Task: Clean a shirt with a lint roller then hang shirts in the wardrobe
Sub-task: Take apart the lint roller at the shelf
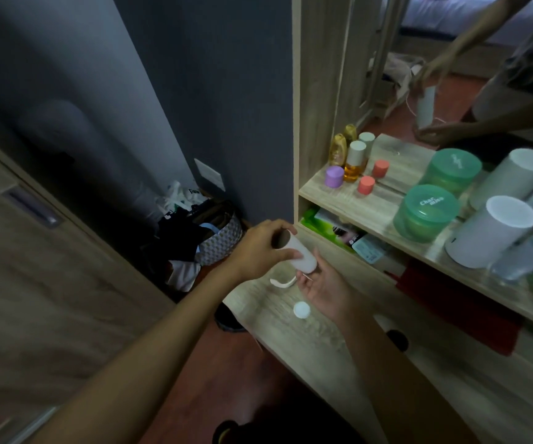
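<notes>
My left hand [258,248] grips a white lint roll [300,255], a paper cylinder with a hollow brown core, held tilted over the corner of the wooden dresser top [290,334]. My right hand [319,290] is just below the roll's lower end, palm up, fingers apart and touching it. A curved white piece, which looks like the roller handle [280,282], lies on the dresser under the roll. A small round white cap [301,310] lies beside my right hand. No shirt is in view.
A wardrobe door [34,251] with a recessed handle stands at left. A basket of clothes [207,232] sits on the floor in the corner. The dresser shelf [364,206] holds bottles, green jars [426,213] and white cylinders [489,232]. A mirror [450,75] reflects my hands.
</notes>
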A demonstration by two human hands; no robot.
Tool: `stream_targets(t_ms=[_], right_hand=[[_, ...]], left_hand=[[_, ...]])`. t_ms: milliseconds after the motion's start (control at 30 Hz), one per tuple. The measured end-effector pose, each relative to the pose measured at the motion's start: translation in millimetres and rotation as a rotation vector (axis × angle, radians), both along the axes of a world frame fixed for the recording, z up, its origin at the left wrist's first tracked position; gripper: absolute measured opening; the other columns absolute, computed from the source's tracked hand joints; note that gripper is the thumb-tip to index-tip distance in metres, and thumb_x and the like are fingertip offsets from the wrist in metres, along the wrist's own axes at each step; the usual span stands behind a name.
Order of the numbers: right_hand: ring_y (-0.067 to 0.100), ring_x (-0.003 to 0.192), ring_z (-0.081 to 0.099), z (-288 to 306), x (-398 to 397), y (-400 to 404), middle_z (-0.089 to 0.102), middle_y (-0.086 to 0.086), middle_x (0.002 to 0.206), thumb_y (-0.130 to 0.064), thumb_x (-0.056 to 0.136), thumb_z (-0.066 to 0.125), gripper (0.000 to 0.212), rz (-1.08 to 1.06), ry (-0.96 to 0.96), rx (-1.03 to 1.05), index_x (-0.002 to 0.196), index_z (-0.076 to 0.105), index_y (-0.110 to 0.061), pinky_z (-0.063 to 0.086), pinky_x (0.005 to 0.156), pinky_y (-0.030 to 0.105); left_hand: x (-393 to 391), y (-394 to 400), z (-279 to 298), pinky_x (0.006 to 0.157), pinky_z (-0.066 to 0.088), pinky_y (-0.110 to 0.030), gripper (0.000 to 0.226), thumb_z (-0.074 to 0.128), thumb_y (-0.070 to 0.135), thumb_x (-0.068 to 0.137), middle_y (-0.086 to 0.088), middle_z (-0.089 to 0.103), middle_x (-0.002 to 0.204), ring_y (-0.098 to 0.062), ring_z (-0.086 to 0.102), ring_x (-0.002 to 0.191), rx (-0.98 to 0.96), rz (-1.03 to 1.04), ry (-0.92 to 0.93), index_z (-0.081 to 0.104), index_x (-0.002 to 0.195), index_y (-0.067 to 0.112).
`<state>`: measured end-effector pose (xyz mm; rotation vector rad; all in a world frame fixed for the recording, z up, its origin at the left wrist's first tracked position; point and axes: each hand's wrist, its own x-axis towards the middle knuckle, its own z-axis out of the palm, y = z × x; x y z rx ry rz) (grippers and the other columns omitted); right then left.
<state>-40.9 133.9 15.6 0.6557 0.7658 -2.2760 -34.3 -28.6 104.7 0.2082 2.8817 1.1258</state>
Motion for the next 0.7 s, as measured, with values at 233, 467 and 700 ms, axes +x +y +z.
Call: stream_targets(t_ms=[233, 467, 700], right_hand=[[0.02, 0.067, 0.068, -17, 2, 12, 0.072, 0.017, 0.085, -0.035, 0.09, 0.064, 0.042, -0.037, -0.017, -0.004, 0.109, 0.061, 0.002, 0.059, 0.058, 0.026], [0.019, 0.069, 0.063, -44, 5, 19, 0.066, 0.018, 0.094, 0.005, 0.085, 0.06, 0.028, 0.062, 0.093, 0.341, 0.112, 0.059, 0.0, 0.052, 0.056, 0.024], [0.027, 0.109, 0.061, -78, 15, 23, 0.065, 0.014, 0.116, -0.023, 0.09, 0.058, 0.033, 0.532, 0.571, 1.5, 0.115, 0.064, -0.002, 0.046, 0.086, 0.029]], left_hand=[[-2, -2, -10, 0.075, 0.048, -0.028, 0.041, 0.08, 0.035, 0.075, 0.001, 0.062, 0.098, -0.015, 0.059, 0.086, 0.131, 0.019, -0.07, 0.064, 0.11, 0.021], [-2, 1, -13, 0.077, 0.052, -0.03, 0.038, 0.078, 0.032, 0.078, -0.004, 0.067, 0.101, -0.019, 0.064, 0.092, 0.177, 0.084, -0.098, 0.063, 0.11, 0.018], [4, -4, -27, 0.069, 0.045, -0.016, 0.039, 0.078, 0.032, 0.077, 0.001, 0.065, 0.094, -0.013, 0.06, 0.084, 0.169, 0.111, -0.132, 0.063, 0.109, 0.017]])
